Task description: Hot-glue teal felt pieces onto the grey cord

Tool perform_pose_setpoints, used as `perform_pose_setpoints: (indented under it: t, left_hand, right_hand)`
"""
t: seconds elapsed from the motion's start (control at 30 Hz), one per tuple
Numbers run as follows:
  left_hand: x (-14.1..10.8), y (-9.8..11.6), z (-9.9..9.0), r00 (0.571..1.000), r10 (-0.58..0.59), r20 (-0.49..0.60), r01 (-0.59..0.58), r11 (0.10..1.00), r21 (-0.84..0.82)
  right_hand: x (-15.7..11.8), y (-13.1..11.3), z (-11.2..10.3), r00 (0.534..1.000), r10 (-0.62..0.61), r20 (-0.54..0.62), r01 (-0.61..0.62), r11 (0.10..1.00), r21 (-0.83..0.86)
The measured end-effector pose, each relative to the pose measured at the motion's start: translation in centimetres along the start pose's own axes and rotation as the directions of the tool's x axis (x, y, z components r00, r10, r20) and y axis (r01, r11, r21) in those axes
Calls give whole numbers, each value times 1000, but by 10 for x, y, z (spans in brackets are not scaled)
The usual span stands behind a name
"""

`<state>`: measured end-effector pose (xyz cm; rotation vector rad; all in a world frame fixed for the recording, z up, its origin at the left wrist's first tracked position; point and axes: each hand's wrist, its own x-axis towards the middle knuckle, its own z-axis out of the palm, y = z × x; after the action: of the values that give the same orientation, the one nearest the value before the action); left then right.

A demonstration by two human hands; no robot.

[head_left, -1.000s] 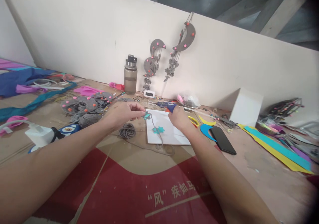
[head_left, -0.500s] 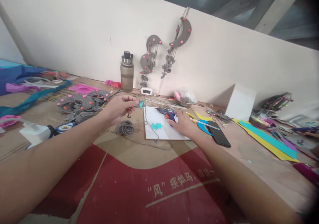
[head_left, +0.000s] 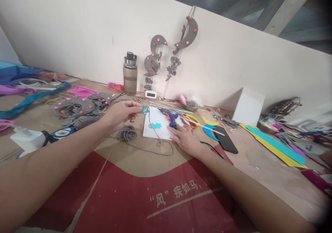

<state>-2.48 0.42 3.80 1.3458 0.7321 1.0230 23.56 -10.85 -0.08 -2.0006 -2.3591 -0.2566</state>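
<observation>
My left hand (head_left: 127, 112) pinches a small teal felt cutout (head_left: 144, 110) between thumb and fingertips. Grey cord (head_left: 149, 120) trails down from it across a white board (head_left: 147, 132) to a coil of grey cord (head_left: 127, 133). Another teal cutout (head_left: 156, 125) lies flat on that board. Over the board's right edge rests my right hand (head_left: 184, 139), its fingers spread and holding nothing. Just beyond those fingertips lies a blue glue gun (head_left: 171, 119) with an orange trigger; a clear glue stick (head_left: 207, 126) sticks out from its back toward the right.
Right of the board are yellow-and-red scissors (head_left: 192, 120), a blue crescent (head_left: 210, 132) and a black phone (head_left: 226, 140). A water bottle (head_left: 130, 75) and small clock (head_left: 150, 94) stand by the wall. Grey felt pieces (head_left: 77, 108) and a white plug (head_left: 27, 138) are at left.
My right hand has drawn back toward me, from over the glue gun to the board's near right edge. My left hand still pinches the teal cutout. The view has shifted slightly.
</observation>
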Motion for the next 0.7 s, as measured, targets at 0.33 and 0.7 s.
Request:
perform_pose_setpoints:
  t: [0.33, 0.7]
  left_hand:
    - [-5, -1, 5, 1000, -19, -1, 19, 997, -72]
    - [-8, 1, 10, 990, 125, -69, -115, 984, 135]
  right_hand:
    - [5, -26, -22, 952, 182, -246, -130, 968, 213]
    - [74, -81, -43, 967, 116, -228, 175, 353, 919]
